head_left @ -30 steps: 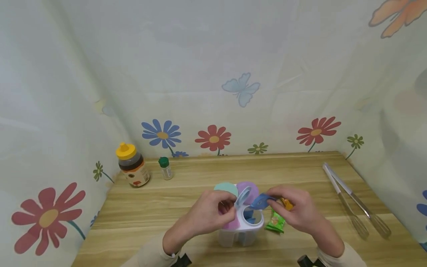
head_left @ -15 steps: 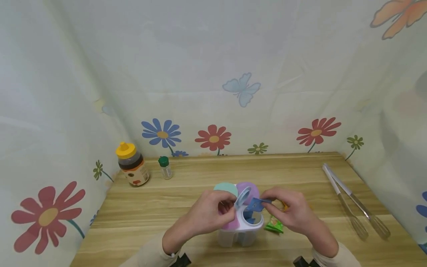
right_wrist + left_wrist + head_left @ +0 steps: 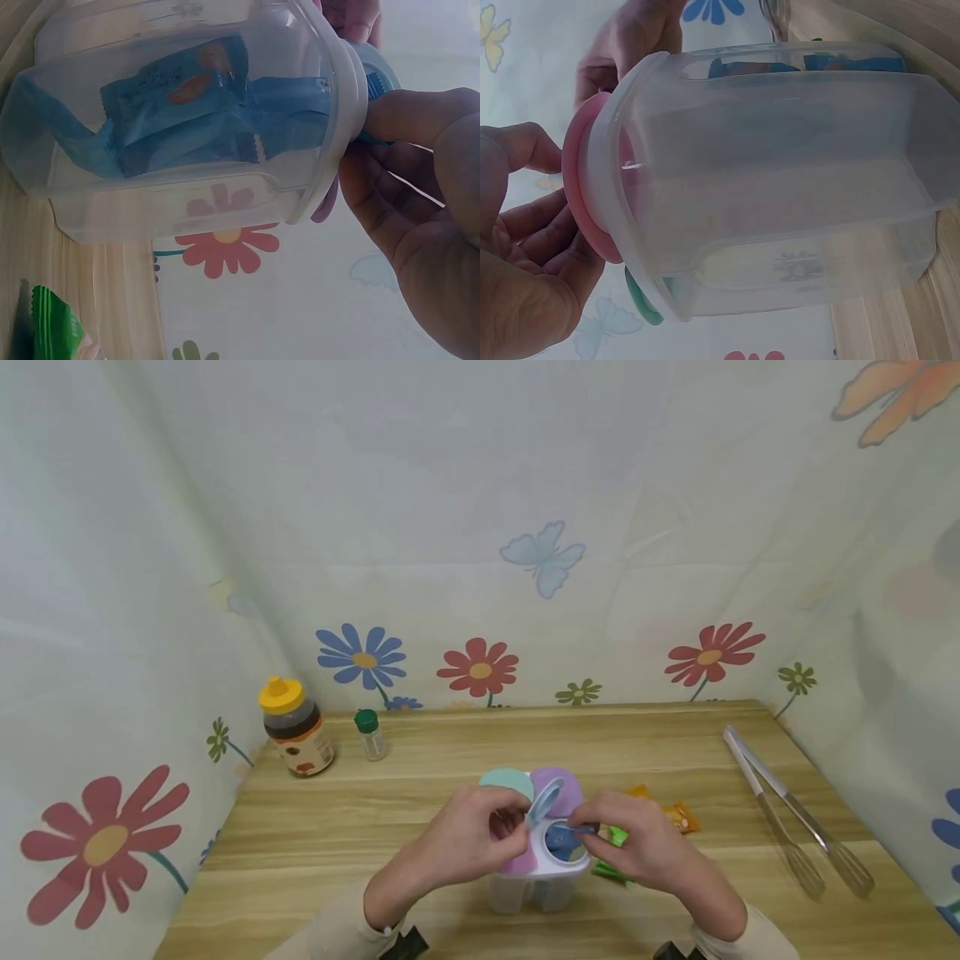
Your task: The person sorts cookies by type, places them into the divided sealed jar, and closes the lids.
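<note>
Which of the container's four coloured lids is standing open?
The pale blue lid: it is tilted up, while the green lid, purple lid and pink lid lie flat on the container.

The person wears cream sleeves (image 3: 333,930) and black wristpieces (image 3: 406,944).

A creased white sheet (image 3: 390,485) forms the backdrop and encloses the table (image 3: 435,739) at the back and on both sides, under soft, dim light. Its print has a blue flower (image 3: 363,658) and a red flower (image 3: 478,669) low at the back, a pale blue butterfly (image 3: 543,558) above them, and an orange butterfly (image 3: 896,397) at upper right. The table has a light wood grain with streaks running crosswise.
</note>
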A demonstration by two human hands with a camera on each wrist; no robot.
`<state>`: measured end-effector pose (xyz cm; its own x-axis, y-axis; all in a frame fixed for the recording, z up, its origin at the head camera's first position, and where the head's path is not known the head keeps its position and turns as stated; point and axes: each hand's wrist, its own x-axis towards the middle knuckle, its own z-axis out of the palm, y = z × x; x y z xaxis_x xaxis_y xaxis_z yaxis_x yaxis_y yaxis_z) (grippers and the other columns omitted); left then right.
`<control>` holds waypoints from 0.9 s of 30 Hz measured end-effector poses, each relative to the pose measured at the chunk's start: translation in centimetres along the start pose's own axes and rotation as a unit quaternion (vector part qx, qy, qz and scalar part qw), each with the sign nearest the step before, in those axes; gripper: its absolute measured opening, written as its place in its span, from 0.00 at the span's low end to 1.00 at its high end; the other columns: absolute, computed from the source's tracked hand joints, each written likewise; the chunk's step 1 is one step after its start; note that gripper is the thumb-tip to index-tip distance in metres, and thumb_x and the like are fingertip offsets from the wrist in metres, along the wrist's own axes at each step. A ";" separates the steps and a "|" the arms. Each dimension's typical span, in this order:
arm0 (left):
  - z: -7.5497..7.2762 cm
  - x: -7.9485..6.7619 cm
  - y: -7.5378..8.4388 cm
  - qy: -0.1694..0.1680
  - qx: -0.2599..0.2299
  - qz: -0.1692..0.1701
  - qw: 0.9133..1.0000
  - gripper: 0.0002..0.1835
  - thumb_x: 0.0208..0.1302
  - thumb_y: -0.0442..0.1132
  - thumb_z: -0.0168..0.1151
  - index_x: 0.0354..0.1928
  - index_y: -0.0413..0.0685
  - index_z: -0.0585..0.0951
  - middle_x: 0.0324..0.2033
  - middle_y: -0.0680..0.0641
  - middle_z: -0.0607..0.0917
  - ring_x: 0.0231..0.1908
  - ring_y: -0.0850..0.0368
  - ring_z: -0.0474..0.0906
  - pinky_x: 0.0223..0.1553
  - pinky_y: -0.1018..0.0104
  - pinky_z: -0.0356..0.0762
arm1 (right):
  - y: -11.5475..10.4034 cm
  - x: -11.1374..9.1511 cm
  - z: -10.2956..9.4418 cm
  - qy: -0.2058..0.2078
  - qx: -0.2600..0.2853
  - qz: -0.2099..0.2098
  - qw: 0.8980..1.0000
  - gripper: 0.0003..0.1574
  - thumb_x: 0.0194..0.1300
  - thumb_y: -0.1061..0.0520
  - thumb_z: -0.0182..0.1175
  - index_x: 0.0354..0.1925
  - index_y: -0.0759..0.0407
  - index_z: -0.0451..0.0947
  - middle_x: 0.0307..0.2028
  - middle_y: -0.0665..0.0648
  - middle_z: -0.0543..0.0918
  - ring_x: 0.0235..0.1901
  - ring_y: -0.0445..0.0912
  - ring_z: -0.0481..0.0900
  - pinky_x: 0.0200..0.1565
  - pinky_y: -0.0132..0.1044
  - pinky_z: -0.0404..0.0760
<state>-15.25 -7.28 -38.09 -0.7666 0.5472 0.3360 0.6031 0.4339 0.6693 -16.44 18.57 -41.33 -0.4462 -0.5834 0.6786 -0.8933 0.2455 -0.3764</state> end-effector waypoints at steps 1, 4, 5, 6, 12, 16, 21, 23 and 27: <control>0.0 0.0 0.0 0.000 0.000 0.000 1.000 0.07 0.55 0.34 0.66 0.38 0.47 0.84 0.26 0.57 0.81 0.26 0.70 0.75 0.29 0.76 0.79 | 0.0 0.0 0.0 0.001 -0.001 -0.004 1.000 0.22 0.48 0.71 0.70 0.41 0.51 0.82 0.35 0.46 0.84 0.33 0.35 0.79 0.36 0.23 0.79; 0.0 0.0 0.0 0.002 0.002 0.002 1.000 0.07 0.55 0.34 0.66 0.38 0.47 0.84 0.26 0.57 0.81 0.26 0.69 0.75 0.29 0.76 0.79 | 0.0 0.2 0.1 0.003 -0.002 -0.016 1.000 0.23 0.47 0.71 0.70 0.41 0.52 0.82 0.35 0.46 0.83 0.33 0.35 0.78 0.35 0.23 0.79; 0.0 0.0 0.0 0.003 0.003 0.003 1.000 0.07 0.55 0.34 0.66 0.38 0.47 0.84 0.26 0.57 0.81 0.26 0.69 0.75 0.29 0.76 0.79 | 0.0 0.2 0.1 0.005 -0.002 -0.021 1.000 0.23 0.47 0.71 0.70 0.41 0.52 0.82 0.36 0.46 0.83 0.33 0.35 0.78 0.35 0.23 0.79; 0.0 0.0 0.0 0.003 0.004 0.004 1.000 0.07 0.55 0.34 0.66 0.38 0.47 0.84 0.26 0.57 0.81 0.26 0.69 0.75 0.29 0.76 0.79 | 0.0 0.2 0.2 0.004 -0.001 -0.019 1.000 0.23 0.47 0.71 0.71 0.41 0.52 0.82 0.36 0.46 0.83 0.33 0.35 0.78 0.35 0.23 0.79; 0.0 0.1 0.1 0.004 0.006 0.006 1.000 0.07 0.55 0.35 0.66 0.38 0.46 0.84 0.26 0.57 0.80 0.26 0.69 0.75 0.29 0.76 0.79 | 0.1 0.3 0.2 0.002 -0.005 -0.022 1.000 0.20 0.50 0.69 0.69 0.42 0.53 0.82 0.38 0.48 0.83 0.35 0.38 0.80 0.39 0.24 0.80; 0.0 0.1 0.1 0.003 0.004 0.004 1.000 0.07 0.55 0.35 0.66 0.38 0.46 0.84 0.26 0.57 0.81 0.26 0.69 0.75 0.29 0.76 0.79 | 0.2 0.3 0.1 -0.001 -0.014 -0.039 0.999 0.17 0.53 0.68 0.67 0.40 0.52 0.83 0.39 0.48 0.84 0.37 0.40 0.80 0.41 0.24 0.79; 0.0 0.1 0.1 0.000 0.004 0.000 1.000 0.07 0.56 0.35 0.66 0.38 0.46 0.84 0.26 0.57 0.81 0.26 0.69 0.75 0.29 0.76 0.79 | 0.4 0.2 0.1 -0.010 -0.024 -0.052 0.998 0.13 0.57 0.66 0.64 0.40 0.52 0.84 0.40 0.49 0.82 0.37 0.40 0.79 0.40 0.23 0.79; 0.0 0.1 0.1 -0.001 0.003 -0.002 1.000 0.07 0.56 0.35 0.66 0.38 0.46 0.84 0.26 0.57 0.81 0.26 0.70 0.75 0.30 0.76 0.79 | 0.4 0.2 0.1 -0.012 -0.027 -0.058 0.998 0.11 0.60 0.65 0.63 0.40 0.53 0.84 0.40 0.49 0.82 0.37 0.40 0.78 0.40 0.23 0.78; 0.0 0.1 0.1 -0.002 0.004 -0.003 1.000 0.07 0.56 0.34 0.66 0.38 0.46 0.84 0.26 0.57 0.81 0.25 0.70 0.75 0.29 0.77 0.79 | 0.4 0.1 0.1 -0.012 -0.030 -0.072 0.997 0.08 0.66 0.61 0.59 0.40 0.54 0.85 0.41 0.49 0.81 0.38 0.40 0.77 0.40 0.22 0.78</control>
<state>-15.27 -7.21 -38.01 -0.7696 0.5473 0.3290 0.6001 0.4436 0.6657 -16.87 18.52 -41.52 -0.3123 -0.6338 0.7076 -0.9500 0.2030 -0.2373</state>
